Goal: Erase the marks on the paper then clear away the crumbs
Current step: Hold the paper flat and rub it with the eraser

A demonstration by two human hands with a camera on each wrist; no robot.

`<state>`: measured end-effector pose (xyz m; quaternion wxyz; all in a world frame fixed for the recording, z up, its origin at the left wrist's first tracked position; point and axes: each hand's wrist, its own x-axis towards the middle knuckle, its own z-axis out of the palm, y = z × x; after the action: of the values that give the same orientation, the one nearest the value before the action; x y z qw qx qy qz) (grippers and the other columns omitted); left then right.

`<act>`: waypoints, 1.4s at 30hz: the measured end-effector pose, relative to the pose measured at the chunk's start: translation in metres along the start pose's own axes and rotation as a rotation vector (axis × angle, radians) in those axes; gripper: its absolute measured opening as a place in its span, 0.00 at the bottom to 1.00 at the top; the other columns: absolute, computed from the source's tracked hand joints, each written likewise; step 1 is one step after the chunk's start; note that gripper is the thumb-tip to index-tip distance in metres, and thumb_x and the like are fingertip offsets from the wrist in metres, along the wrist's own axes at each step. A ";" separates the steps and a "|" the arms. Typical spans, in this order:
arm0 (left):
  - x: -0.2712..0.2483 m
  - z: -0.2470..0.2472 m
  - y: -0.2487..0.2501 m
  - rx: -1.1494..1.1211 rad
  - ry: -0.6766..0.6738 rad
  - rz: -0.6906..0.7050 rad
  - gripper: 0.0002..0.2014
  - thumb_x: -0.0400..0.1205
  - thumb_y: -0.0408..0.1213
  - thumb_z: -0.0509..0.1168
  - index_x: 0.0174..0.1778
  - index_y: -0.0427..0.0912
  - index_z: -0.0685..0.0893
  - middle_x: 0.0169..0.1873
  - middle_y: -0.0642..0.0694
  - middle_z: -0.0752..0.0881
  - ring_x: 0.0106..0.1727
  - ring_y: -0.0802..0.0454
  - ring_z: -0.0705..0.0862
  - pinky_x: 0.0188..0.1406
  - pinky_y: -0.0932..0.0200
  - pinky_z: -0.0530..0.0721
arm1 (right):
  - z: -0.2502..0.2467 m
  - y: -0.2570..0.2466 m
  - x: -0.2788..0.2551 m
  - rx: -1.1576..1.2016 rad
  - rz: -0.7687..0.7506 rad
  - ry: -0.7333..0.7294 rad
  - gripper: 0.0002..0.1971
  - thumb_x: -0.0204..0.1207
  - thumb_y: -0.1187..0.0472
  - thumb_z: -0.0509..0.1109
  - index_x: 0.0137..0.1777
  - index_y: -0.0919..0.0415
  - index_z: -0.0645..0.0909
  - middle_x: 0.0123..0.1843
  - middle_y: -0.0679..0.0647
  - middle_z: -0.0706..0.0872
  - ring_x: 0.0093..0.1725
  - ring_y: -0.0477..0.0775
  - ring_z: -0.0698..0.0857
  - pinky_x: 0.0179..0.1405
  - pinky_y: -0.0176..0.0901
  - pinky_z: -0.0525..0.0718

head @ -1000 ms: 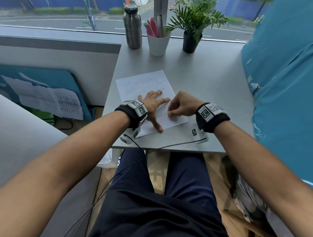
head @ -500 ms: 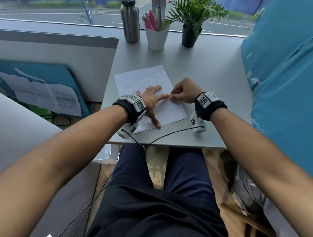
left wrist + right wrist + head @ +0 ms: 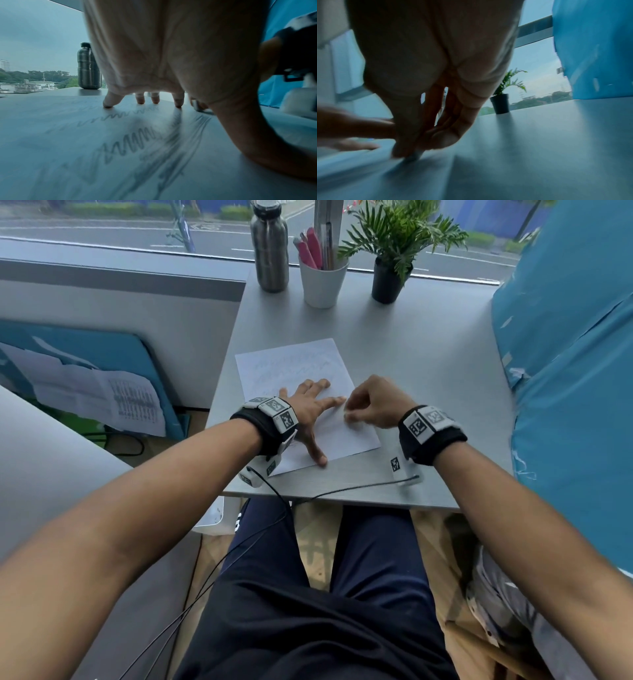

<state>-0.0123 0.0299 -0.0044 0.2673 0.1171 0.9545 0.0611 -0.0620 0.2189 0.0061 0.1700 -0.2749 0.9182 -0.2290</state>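
A white sheet of paper (image 3: 294, 364) with faint pencil zigzags (image 3: 130, 140) lies on the grey table (image 3: 428, 364). My left hand (image 3: 308, 409) is spread flat on the sheet, fingertips (image 3: 177, 104) and thumb pressing it down. My right hand (image 3: 368, 405) is curled at the sheet's right side and pinches a small pale eraser (image 3: 415, 157), whose tip touches the paper just right of the left forefinger. Most of the eraser is hidden by the fingers (image 3: 406, 146).
At the table's far edge stand a steel bottle (image 3: 269, 248), a white cup of pens (image 3: 322, 280) and a potted plant (image 3: 390, 268). A blue padded panel (image 3: 568, 354) borders the right side. Wrist cables (image 3: 342, 491) trail over the near edge.
My right hand went up the paper's right side to the left forefinger, then came back a little toward me. The left hand stays pressed on the sheet.
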 end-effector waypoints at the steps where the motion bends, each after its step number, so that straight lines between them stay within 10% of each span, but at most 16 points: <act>1: 0.001 0.000 0.000 0.003 0.000 0.002 0.70 0.49 0.67 0.82 0.84 0.67 0.47 0.85 0.52 0.37 0.86 0.44 0.36 0.76 0.19 0.46 | 0.004 -0.005 -0.006 0.000 -0.029 -0.101 0.05 0.69 0.58 0.80 0.44 0.57 0.92 0.37 0.51 0.92 0.38 0.48 0.89 0.40 0.37 0.86; 3: 0.001 0.000 -0.001 0.010 0.003 0.007 0.70 0.49 0.67 0.82 0.84 0.67 0.47 0.85 0.51 0.37 0.86 0.44 0.36 0.75 0.18 0.47 | 0.005 -0.008 -0.008 0.004 -0.051 -0.178 0.04 0.69 0.58 0.80 0.43 0.56 0.93 0.36 0.51 0.92 0.34 0.47 0.88 0.36 0.36 0.85; 8: 0.002 0.004 -0.003 0.020 0.024 0.020 0.70 0.49 0.68 0.82 0.84 0.67 0.47 0.85 0.51 0.39 0.86 0.43 0.37 0.75 0.18 0.46 | 0.003 0.004 0.011 0.015 0.039 0.191 0.06 0.69 0.59 0.79 0.43 0.60 0.93 0.37 0.54 0.92 0.38 0.49 0.88 0.45 0.40 0.86; 13: 0.003 0.004 -0.003 0.034 0.012 0.022 0.70 0.48 0.70 0.80 0.84 0.65 0.48 0.85 0.51 0.39 0.85 0.44 0.37 0.75 0.18 0.47 | 0.011 -0.010 -0.005 -0.002 -0.062 -0.163 0.04 0.68 0.58 0.80 0.42 0.56 0.92 0.34 0.48 0.91 0.33 0.44 0.87 0.34 0.32 0.82; 20: 0.001 0.004 -0.005 0.019 0.036 0.029 0.73 0.50 0.70 0.80 0.86 0.57 0.45 0.86 0.52 0.42 0.86 0.45 0.40 0.76 0.20 0.46 | 0.005 -0.001 0.011 0.022 0.020 0.116 0.04 0.68 0.59 0.80 0.41 0.58 0.93 0.34 0.50 0.91 0.39 0.48 0.89 0.46 0.38 0.87; 24: 0.001 0.004 -0.007 0.029 0.037 0.032 0.74 0.50 0.71 0.79 0.86 0.55 0.44 0.86 0.54 0.42 0.86 0.46 0.40 0.77 0.22 0.47 | 0.010 -0.015 -0.005 -0.009 -0.069 -0.234 0.04 0.68 0.58 0.80 0.42 0.56 0.92 0.34 0.49 0.91 0.31 0.44 0.87 0.33 0.31 0.83; 30: -0.001 0.003 -0.006 0.008 0.013 0.034 0.73 0.51 0.70 0.80 0.86 0.58 0.43 0.85 0.54 0.38 0.86 0.46 0.38 0.77 0.20 0.46 | 0.001 -0.002 0.013 0.024 0.055 0.161 0.06 0.68 0.58 0.80 0.42 0.61 0.92 0.37 0.53 0.92 0.39 0.48 0.88 0.46 0.38 0.86; 35: -0.001 0.002 -0.006 0.022 0.008 0.039 0.73 0.50 0.70 0.80 0.86 0.58 0.43 0.86 0.54 0.38 0.86 0.46 0.38 0.77 0.21 0.47 | 0.012 -0.021 -0.007 -0.014 -0.062 -0.181 0.03 0.68 0.58 0.81 0.41 0.55 0.92 0.33 0.47 0.90 0.29 0.40 0.84 0.32 0.29 0.81; 42: -0.002 0.003 -0.009 0.018 0.005 0.033 0.72 0.49 0.70 0.80 0.86 0.61 0.45 0.85 0.55 0.36 0.86 0.46 0.36 0.77 0.20 0.46 | 0.007 -0.015 0.007 -0.030 0.038 0.095 0.06 0.68 0.57 0.80 0.41 0.59 0.92 0.35 0.50 0.91 0.37 0.45 0.87 0.50 0.31 0.74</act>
<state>-0.0111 0.0209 -0.0074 0.2627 0.1350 0.9537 0.0573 -0.0579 0.2016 0.0064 0.1264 -0.2487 0.9336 -0.2247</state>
